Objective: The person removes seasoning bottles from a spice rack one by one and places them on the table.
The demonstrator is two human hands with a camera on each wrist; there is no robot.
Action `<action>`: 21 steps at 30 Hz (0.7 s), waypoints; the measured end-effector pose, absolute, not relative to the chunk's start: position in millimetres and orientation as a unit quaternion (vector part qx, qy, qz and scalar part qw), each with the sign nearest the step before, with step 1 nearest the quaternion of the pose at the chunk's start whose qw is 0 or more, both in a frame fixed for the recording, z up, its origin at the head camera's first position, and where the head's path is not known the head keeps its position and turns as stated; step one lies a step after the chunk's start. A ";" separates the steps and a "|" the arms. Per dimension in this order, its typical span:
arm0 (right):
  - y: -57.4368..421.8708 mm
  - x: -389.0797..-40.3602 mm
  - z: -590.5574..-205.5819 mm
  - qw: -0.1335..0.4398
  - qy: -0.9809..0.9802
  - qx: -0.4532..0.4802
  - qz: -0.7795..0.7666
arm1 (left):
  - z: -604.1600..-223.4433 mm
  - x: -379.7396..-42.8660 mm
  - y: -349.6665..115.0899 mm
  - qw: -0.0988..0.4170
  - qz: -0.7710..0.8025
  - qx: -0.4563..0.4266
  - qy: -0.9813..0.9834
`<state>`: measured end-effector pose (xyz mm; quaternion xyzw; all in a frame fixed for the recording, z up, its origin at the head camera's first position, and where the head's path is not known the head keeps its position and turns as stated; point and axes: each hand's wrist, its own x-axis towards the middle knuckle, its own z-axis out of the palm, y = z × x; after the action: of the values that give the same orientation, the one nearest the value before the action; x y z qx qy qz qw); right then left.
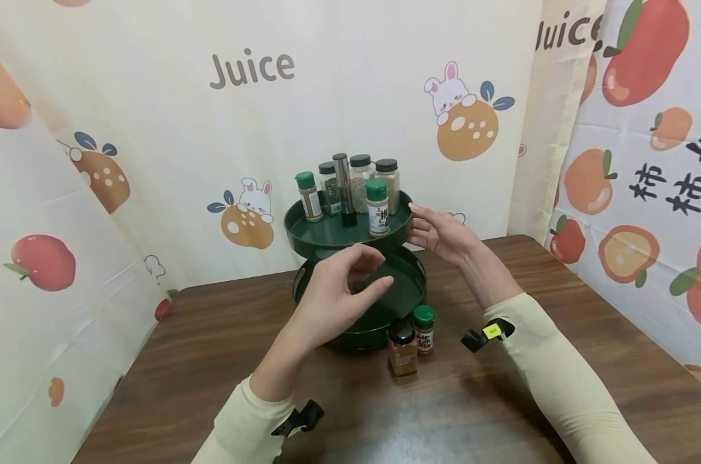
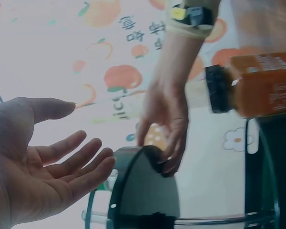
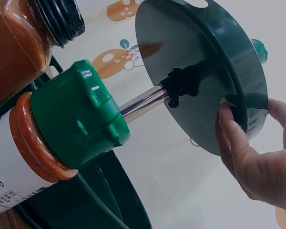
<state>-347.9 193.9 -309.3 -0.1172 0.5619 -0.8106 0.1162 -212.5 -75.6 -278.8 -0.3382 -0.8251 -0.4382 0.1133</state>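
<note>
Head view: one green two-tier rack (image 1: 356, 339), at the table's 12 o'clock. Upper tray (image 1: 327, 233): five capped jars (image 1: 378, 216) around a metal post (image 1: 341, 180). Lower tray (image 1: 405, 277): beneath, partly hidden. Right hand (image 1: 443, 235): at the upper tray's 3 o'clock, thumb and fingers pinching its rim. Left hand (image 1: 330, 299): at the upper tray's 6 o'clock, thumb apart from loosely bent fingers, holding nothing. Progress, by judgement: part done; five jars up, two still off the rack, a black-capped jar (image 1: 403, 356) and a green-capped jar (image 1: 424, 338), close together at the lower tray's 5 o'clock. Whether the pinch turns or steadies the tray: cannot tell. Surface: brown wood-grain table (image 1: 211, 361), glossy toward 6 o'clock. Room: cream curtain (image 1: 356, 96) lettered "Juice" at 12 o'clock; fruit-printed white cloth (image 1: 629, 142) at 2 o'clock.
</note>
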 end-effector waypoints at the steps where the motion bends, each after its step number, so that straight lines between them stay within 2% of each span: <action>1: 193.7 -348.1 -308.9 0.116 0.561 -0.117 -0.811 | -276.8 -212.8 -76.8 0.119 -0.443 -0.337 -0.822; 11: 192.5 -349.7 -308.1 0.116 0.559 -0.112 -0.813 | -265.9 -218.6 -81.2 0.148 -0.486 -0.319 -0.800; 21: 193.7 -348.1 -309.3 0.115 0.556 -0.111 -0.816 | -243.9 -228.4 -79.8 0.156 -0.463 -0.315 -0.814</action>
<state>-348.1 193.7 -309.3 -0.1112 0.5561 -0.8155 0.1151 -228.4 -79.8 -243.9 -0.3149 -0.8139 -0.4625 0.1564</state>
